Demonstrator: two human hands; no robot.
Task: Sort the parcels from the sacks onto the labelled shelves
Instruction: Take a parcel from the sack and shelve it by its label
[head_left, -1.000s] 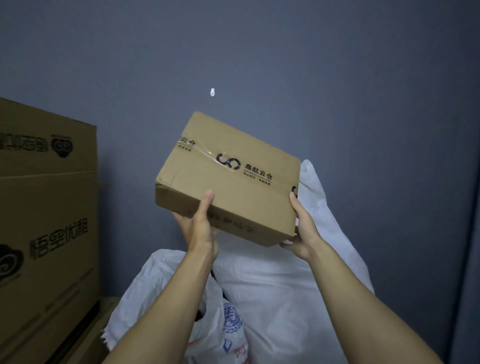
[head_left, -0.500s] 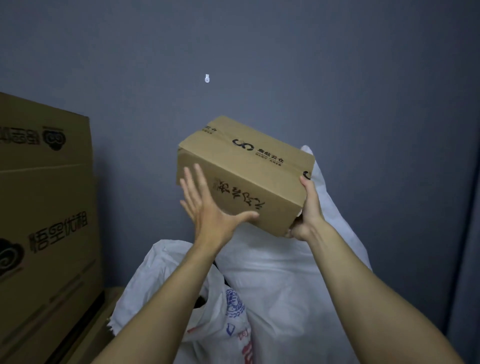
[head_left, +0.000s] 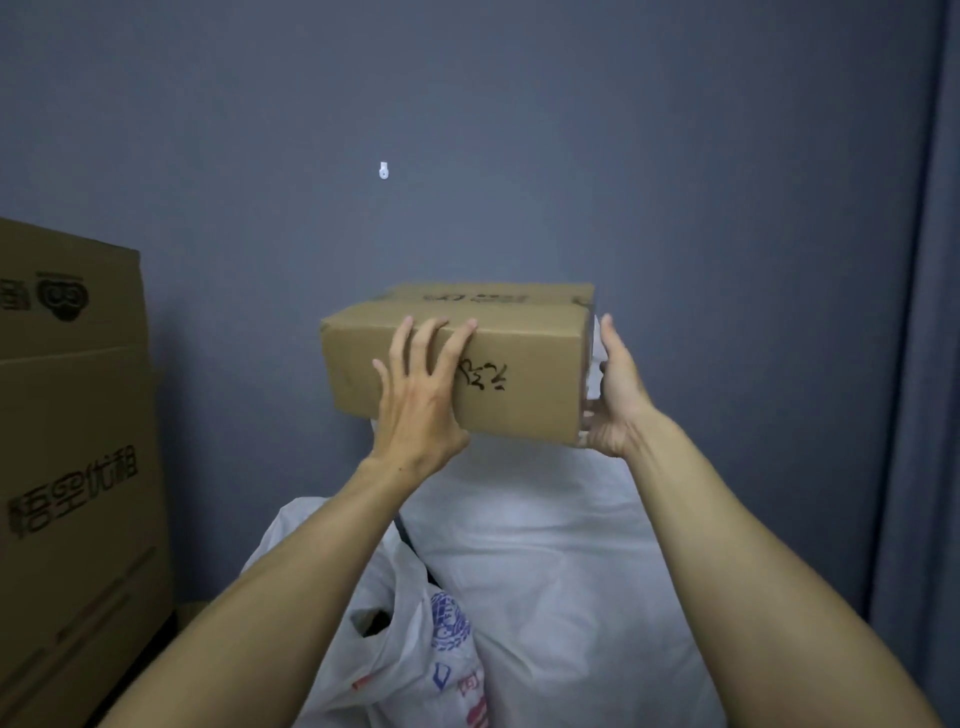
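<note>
Head view: parcel (head_left: 511, 374), a brown cardboard box, is held up in the air in front of the grey wall (head_left: 519, 130), above the white sack (head_left: 545, 545) and well clear of it. Its long near face is turned to the camera. A black handwritten mark sits on that face and is partly covered by fingers, so I cannot read it. The taped top shows only at a shallow angle and its print is illegible. Left grip (head_left: 415, 397) lies flat on the near face with fingers spread and nearly straight, the tips reaching the top edge; the thumb is hidden. It presses rather than clasps. Right grip (head_left: 615, 402) cups the right end, thumb up along the edge and fingers curled round the lower corner, so it appears to carry most of the weight. A second, printed sack (head_left: 415, 654) slumps in front with its mouth open. Stacked large cartons (head_left: 67, 441) stand at left, a small hook (head_left: 383, 170) is on the wall, and a curtain (head_left: 935, 312) hangs at right. No shelves are in view. Judgement: the step in hand is checking the parcel's marking to pick its shelf. The next move calls for sliding the left fingers off the mark, taking a firmer hold on both ends, then turning to find the matching label. The risk is the box tipping off the one-sided hold.
</note>
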